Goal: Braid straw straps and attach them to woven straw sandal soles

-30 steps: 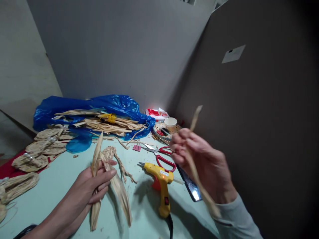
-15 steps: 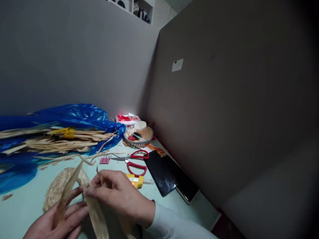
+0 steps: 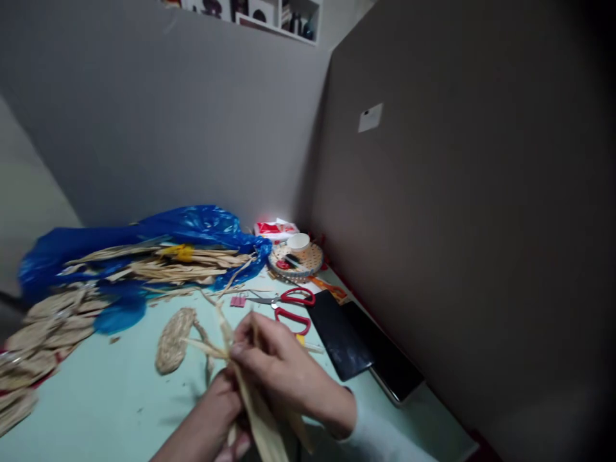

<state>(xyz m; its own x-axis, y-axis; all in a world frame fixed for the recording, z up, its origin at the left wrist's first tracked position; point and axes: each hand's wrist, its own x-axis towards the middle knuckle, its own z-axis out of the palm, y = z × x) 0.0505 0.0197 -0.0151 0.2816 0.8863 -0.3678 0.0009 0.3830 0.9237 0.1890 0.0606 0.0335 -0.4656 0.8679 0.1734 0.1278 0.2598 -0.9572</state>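
Straw-coloured plant strips [image 3: 260,420] are held above the mint table [image 3: 120,391], pinched by our right hand [image 3: 279,366]; our left hand [image 3: 216,407], though blurred, seems to grip them too. Beyond lie 1 pair of red-handled scissors [image 3: 275,300] and a red-and-white packet [image 3: 275,230]; the dark panel [image 3: 457,224] carries a white label [image 3: 370,118] we cannot read.

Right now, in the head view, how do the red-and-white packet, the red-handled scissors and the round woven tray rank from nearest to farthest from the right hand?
From the right hand:
1. Red-handled scissors: on the table, just beyond the fingers.
2. Round woven tray: farther back, behind the scissors.
3. Red-and-white packet: farthest, behind the tray by the wall.
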